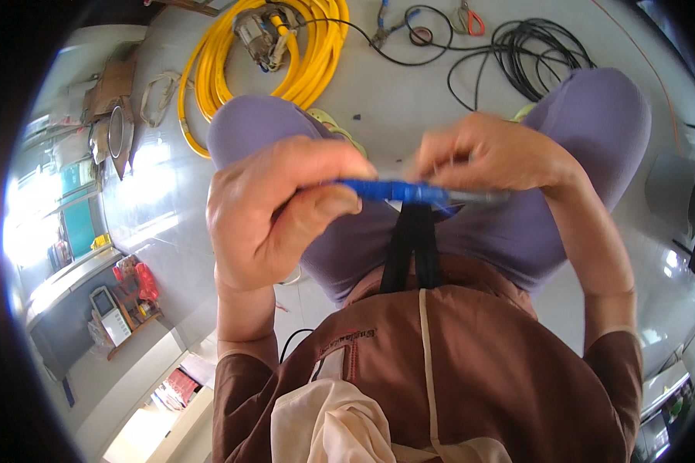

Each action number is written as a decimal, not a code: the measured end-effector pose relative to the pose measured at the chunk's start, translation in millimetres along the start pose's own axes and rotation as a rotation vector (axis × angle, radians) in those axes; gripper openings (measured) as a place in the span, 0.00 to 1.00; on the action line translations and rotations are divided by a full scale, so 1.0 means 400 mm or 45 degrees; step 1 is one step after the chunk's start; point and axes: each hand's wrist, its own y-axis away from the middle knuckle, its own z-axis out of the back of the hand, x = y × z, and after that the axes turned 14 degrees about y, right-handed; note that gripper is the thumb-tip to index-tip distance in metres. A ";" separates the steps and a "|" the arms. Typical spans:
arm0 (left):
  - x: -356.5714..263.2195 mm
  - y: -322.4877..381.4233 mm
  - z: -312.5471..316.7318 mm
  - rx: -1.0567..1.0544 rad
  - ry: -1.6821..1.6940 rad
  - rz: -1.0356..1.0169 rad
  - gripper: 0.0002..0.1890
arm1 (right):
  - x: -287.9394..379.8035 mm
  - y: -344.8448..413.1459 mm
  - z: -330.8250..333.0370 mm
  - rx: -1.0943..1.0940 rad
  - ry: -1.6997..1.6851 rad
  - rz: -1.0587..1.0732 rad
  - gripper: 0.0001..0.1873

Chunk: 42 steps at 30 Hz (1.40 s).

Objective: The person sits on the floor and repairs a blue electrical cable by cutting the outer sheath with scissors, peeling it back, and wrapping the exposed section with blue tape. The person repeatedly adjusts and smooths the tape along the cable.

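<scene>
My left hand (278, 214) grips the end of a blue-handled tool (394, 190) between thumb and bent fingers, above my lap. The tool lies nearly level, and a greyish, blurred shaft runs from it to the right. Its exact kind is too blurred to settle. My right hand (486, 156), smeared by motion, is at the tool's right part with its fingers curled. Whether those fingers hold anything cannot be told. Below the tool, black straps (408, 249) hang between my thighs.
On the floor ahead lie a coiled yellow hose (318, 63) with a metal pump or motor (258, 37), blue-handled pliers (380, 36), a tape roll (421, 36), red-handled scissors (475, 23) and a coil of black cable (536, 58). A wooden shelf (136, 335) stands at the left.
</scene>
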 end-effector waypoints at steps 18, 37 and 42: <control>0.015 -0.010 -0.030 -0.159 0.605 0.804 0.09 | 0.064 -0.034 -0.161 -0.850 -0.915 0.155 0.22; 0.026 0.011 -0.074 0.099 -0.528 -0.019 0.14 | 0.156 0.082 -0.064 -0.908 -0.831 -0.075 0.13; -0.038 0.019 -0.063 0.207 -0.443 -0.018 0.09 | 0.076 0.028 0.051 -0.440 -0.407 -0.045 0.13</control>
